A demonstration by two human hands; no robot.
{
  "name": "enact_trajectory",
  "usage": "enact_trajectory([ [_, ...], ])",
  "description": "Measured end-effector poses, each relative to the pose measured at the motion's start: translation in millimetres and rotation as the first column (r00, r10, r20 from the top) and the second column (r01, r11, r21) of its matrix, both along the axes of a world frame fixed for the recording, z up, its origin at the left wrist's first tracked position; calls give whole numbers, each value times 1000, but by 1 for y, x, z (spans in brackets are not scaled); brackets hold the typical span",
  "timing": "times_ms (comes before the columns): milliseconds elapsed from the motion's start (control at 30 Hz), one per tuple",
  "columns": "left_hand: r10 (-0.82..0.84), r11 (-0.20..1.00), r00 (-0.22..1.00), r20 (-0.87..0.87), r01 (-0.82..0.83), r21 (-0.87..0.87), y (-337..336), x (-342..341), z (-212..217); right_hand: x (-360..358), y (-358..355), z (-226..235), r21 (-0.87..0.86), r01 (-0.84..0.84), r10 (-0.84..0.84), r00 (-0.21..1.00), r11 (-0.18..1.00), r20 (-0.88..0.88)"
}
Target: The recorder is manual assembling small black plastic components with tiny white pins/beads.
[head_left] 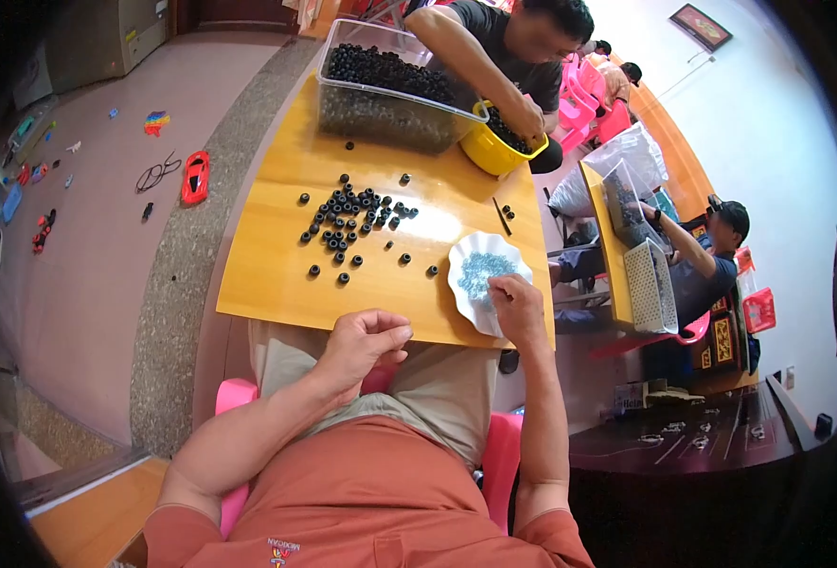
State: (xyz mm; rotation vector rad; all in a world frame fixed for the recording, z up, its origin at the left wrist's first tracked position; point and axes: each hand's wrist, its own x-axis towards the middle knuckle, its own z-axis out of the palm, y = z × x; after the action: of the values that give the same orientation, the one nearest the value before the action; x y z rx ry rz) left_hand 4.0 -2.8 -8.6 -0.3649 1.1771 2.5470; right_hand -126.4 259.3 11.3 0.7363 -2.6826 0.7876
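My left hand [366,348] hovers at the near edge of the wooden table, thumb and fingers drawn together in a pinch. Whatever it may hold is too small to make out. Over the right side of a white scalloped plate [462,295], my right hand [521,308] pinches with its fingertips down by a heap of small light-blue translucent pieces [483,273]. What lies between those fingertips is hidden. Many black bead-like rings [347,210] are scattered on the table to the left of the plate.
A clear tub [390,118] full of black pieces stands at the table's far side. Beside it, a co-worker reaches into a yellow basin [494,154]. A dark thin stick [502,217] lies right of centre. At right, another person sits at a second table [610,256].
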Motion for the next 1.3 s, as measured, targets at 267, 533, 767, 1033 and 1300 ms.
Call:
enact_trajectory([
  [267,-4,1000,1000,2,4,1,0,0,1,2,2,-2,-102,11,-5,998,995,60],
  [533,4,1000,1000,-3,-3,26,0,0,-1,7,0,0,-66,76,-65,985,995,157],
  [767,-6,999,1000,-20,7,49,4,-1,-4,16,-2,-5,-266,68,-3,971,962,239],
  [1033,-36,999,998,-60,34,-37,14,-10,2,40,-14,-1,-621,105,210,886,776,413],
  [1300,-48,998,979,-198,54,23,31,-25,14,72,-39,12,-656,-63,389,846,752,365],
])
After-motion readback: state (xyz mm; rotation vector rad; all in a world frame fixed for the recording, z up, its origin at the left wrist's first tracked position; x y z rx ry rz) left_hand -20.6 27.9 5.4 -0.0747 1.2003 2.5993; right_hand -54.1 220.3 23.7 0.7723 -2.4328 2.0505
